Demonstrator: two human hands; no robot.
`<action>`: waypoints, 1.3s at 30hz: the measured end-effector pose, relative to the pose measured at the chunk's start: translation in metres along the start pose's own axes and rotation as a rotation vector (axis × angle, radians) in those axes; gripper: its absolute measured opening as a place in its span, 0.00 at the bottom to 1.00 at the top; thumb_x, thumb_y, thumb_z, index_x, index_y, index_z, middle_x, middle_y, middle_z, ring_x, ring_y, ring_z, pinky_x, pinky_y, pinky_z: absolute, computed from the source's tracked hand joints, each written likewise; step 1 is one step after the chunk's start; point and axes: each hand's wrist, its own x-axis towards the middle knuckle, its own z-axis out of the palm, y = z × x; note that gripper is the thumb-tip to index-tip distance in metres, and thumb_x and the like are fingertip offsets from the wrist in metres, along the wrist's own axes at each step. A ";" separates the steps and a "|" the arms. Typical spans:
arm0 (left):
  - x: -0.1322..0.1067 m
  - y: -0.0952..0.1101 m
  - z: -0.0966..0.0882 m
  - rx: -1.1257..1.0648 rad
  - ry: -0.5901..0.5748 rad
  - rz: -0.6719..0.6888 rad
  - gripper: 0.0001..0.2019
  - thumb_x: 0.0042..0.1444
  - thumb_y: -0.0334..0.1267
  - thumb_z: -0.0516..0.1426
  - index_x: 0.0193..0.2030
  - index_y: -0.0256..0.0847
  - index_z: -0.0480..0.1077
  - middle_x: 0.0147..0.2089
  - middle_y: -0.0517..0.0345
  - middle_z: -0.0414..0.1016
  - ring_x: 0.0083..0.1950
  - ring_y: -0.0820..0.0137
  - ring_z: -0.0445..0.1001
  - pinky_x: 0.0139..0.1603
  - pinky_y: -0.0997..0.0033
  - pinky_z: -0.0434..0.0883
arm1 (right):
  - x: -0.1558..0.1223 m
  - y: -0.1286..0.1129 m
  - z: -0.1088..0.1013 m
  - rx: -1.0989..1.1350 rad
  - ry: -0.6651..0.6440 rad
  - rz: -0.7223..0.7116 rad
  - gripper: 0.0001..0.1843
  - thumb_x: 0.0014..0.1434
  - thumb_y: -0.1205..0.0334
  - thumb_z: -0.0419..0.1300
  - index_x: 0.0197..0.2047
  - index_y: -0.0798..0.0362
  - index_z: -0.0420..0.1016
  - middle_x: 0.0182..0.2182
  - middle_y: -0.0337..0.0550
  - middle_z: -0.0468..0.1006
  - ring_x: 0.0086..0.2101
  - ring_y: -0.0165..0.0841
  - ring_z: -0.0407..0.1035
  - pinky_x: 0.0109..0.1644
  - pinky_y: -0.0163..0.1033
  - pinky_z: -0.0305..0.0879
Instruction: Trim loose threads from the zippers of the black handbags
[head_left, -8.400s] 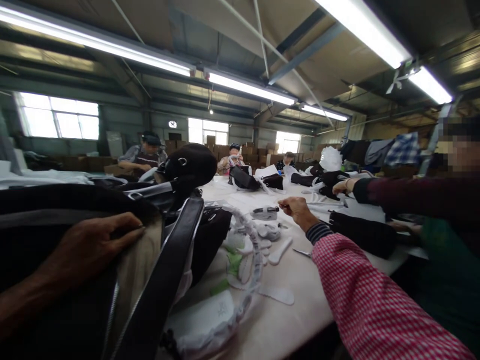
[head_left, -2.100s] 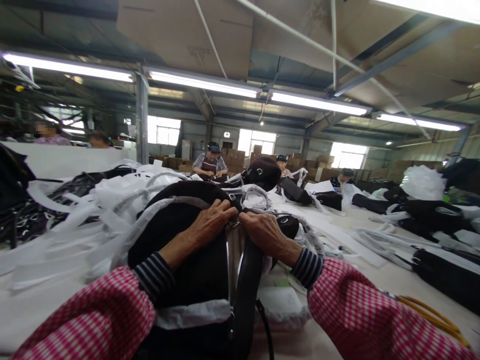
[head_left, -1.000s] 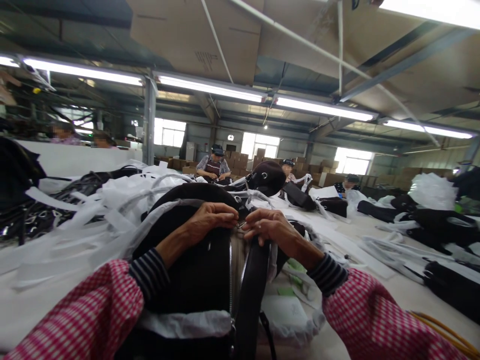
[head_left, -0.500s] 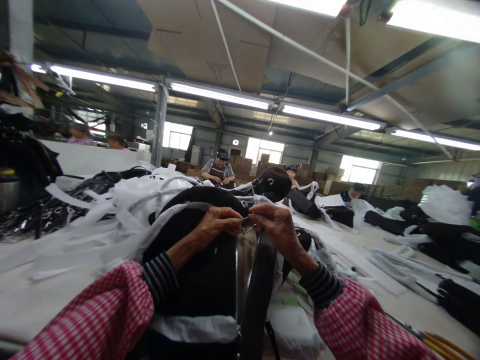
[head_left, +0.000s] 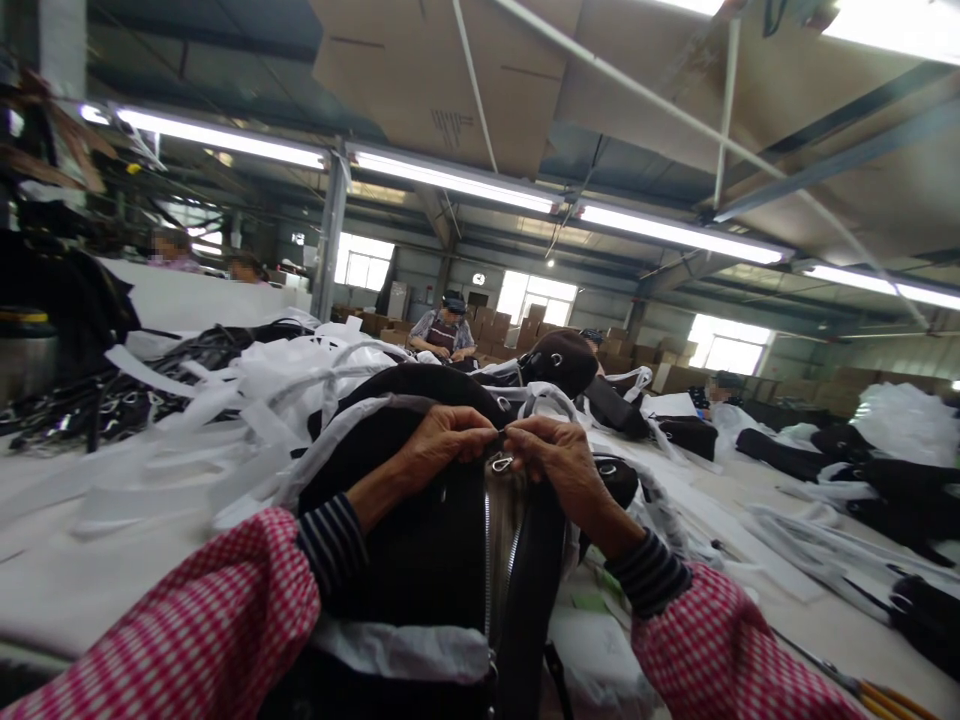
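Head | left hand (head_left: 442, 446), right hand (head_left: 556, 458) | both pinched on bag (head_left: 416, 560) zipper (head_left: 487, 545)

One left hand (head_left: 442, 440) and one right hand (head_left: 555, 455). One black bag (head_left: 420, 540) with one metal zip pull (head_left: 501, 462). Behind, three bright windows (head_left: 540, 297) and one wall clock (head_left: 478, 279).

White strips (head_left: 255, 390) lie heaped left, black bags (head_left: 772, 450) right, a co-worker (head_left: 446, 332) beyond.

White table (head_left: 814, 625), black bag (head_left: 420, 560), loose white strips (head_left: 247, 400)
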 end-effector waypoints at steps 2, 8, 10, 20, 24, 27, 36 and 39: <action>0.000 0.001 0.001 0.021 -0.019 -0.002 0.16 0.52 0.48 0.67 0.36 0.35 0.79 0.26 0.61 0.72 0.27 0.75 0.65 0.30 0.74 0.60 | 0.000 -0.001 0.002 -0.009 -0.007 -0.013 0.17 0.53 0.51 0.72 0.35 0.58 0.82 0.28 0.45 0.82 0.20 0.26 0.69 0.19 0.29 0.56; -0.002 0.002 0.001 0.018 -0.048 -0.006 0.15 0.53 0.47 0.67 0.35 0.35 0.79 0.27 0.60 0.73 0.28 0.75 0.67 0.31 0.74 0.61 | -0.003 -0.001 0.007 -0.016 -0.022 0.000 0.17 0.53 0.51 0.72 0.33 0.58 0.81 0.27 0.44 0.81 0.20 0.26 0.69 0.19 0.29 0.56; -0.003 0.003 0.001 0.019 -0.045 -0.007 0.15 0.53 0.47 0.67 0.36 0.34 0.78 0.27 0.60 0.74 0.29 0.75 0.68 0.31 0.74 0.62 | -0.004 -0.001 0.007 -0.003 0.003 0.007 0.17 0.53 0.51 0.72 0.33 0.58 0.81 0.28 0.44 0.81 0.20 0.26 0.68 0.19 0.29 0.57; -0.003 0.003 0.000 0.054 -0.056 -0.009 0.15 0.53 0.47 0.67 0.36 0.33 0.78 0.28 0.60 0.75 0.29 0.75 0.70 0.32 0.75 0.62 | -0.006 -0.001 0.010 -0.031 -0.022 0.031 0.16 0.51 0.51 0.72 0.31 0.58 0.81 0.25 0.42 0.80 0.19 0.25 0.68 0.19 0.29 0.55; -0.006 0.008 0.002 0.051 -0.049 -0.024 0.15 0.53 0.46 0.66 0.35 0.34 0.77 0.30 0.59 0.76 0.29 0.74 0.70 0.32 0.75 0.62 | -0.005 0.001 0.011 0.005 0.010 0.038 0.16 0.50 0.52 0.73 0.31 0.57 0.80 0.24 0.41 0.79 0.17 0.24 0.65 0.18 0.29 0.55; -0.006 0.010 0.004 0.078 -0.041 -0.035 0.15 0.53 0.46 0.66 0.35 0.34 0.76 0.29 0.59 0.76 0.29 0.74 0.71 0.31 0.74 0.62 | -0.004 0.002 0.011 0.036 0.016 0.044 0.16 0.49 0.53 0.74 0.29 0.57 0.79 0.23 0.41 0.79 0.17 0.24 0.64 0.18 0.29 0.55; -0.003 0.000 0.001 0.104 -0.050 -0.026 0.14 0.54 0.47 0.65 0.35 0.35 0.76 0.29 0.60 0.75 0.30 0.74 0.70 0.33 0.73 0.63 | -0.004 0.012 0.021 0.076 0.049 0.059 0.12 0.51 0.57 0.71 0.30 0.56 0.76 0.20 0.39 0.78 0.17 0.25 0.66 0.18 0.28 0.57; -0.004 0.000 0.000 0.119 -0.051 -0.043 0.13 0.54 0.45 0.65 0.34 0.35 0.76 0.29 0.60 0.75 0.30 0.74 0.69 0.33 0.73 0.63 | -0.005 0.015 0.023 0.086 0.062 0.066 0.12 0.51 0.57 0.70 0.29 0.56 0.75 0.18 0.37 0.77 0.16 0.24 0.63 0.18 0.27 0.56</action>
